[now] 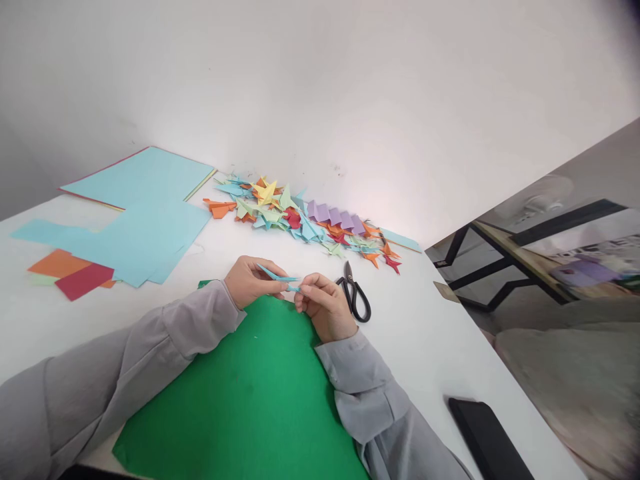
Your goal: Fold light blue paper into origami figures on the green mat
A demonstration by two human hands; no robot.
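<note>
Paper piece [277, 275], light blue, folded narrow and pointed, is held up between both hands, over the 12 o'clock edge of the green mat [235, 393]. Long axis runs roughly 10 to 4 o'clock, sharp tip at the 10 o'clock end; a small folded part sits at the 4 o'clock end, by the right fingertips. Left hand [253, 281] is nearly closed, thumb and fingers pinching the piece from the 9 o'clock side. Right hand [327, 307] is curled, thumb and index pinching the small part from the 3 o'clock side, other fingers bent in. Scissors [356, 295] with black handles lie just beside the right hand at 3 o'clock, blades towards 11. Heap of multicolored folded paper shapes [310, 228] is at 12 to 1 o'clock from the hands, on the white table [410, 333]. Large blue sheets [145, 233] are at 10 o'clock, smaller orange and red paper pieces [85, 281] at 9. Black flat object [487, 433] is at 4 o'clock, near the table edge.
</note>
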